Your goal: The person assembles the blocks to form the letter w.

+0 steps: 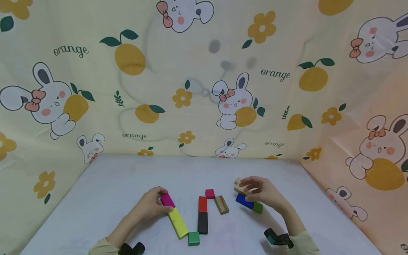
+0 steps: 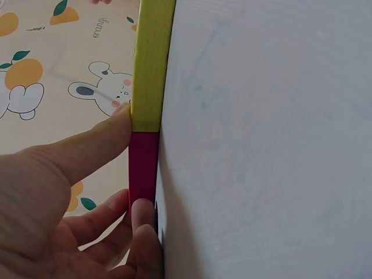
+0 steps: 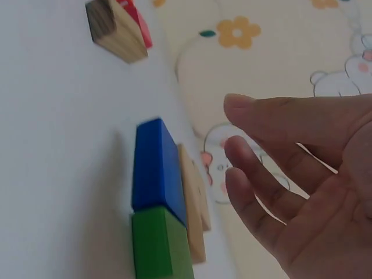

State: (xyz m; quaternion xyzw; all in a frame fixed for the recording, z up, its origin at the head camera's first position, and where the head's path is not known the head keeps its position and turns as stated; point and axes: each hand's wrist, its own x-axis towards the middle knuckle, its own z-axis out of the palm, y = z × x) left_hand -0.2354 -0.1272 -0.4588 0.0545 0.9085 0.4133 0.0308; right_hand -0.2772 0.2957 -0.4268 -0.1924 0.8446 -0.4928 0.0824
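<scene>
My left hand point(image 1: 148, 205) holds a magenta block point(image 1: 168, 200) between thumb and fingers. The thumb tip touches the end of a yellow block point(image 1: 178, 223), which lies end to end with the magenta one; the left wrist view shows that joint closely. On the other side, my right hand point(image 1: 262, 193) hovers over a blue block point(image 1: 244, 200), a green block point(image 1: 258, 207) and pale wooden blocks point(image 1: 239, 189). In the right wrist view, its bent fingers stand apart from the blue block point(image 3: 154, 165) with nothing between them.
Between the hands, a red block point(image 1: 202, 204) and a black block point(image 1: 203, 223) form a line. A small pinkish-red block point(image 1: 209, 193) and a brown wooden block point(image 1: 221, 205) lie beside it. Another green block point(image 1: 193, 239) sits at the near end. Patterned cloth point(image 1: 204, 88) surrounds the white table point(image 1: 153, 166).
</scene>
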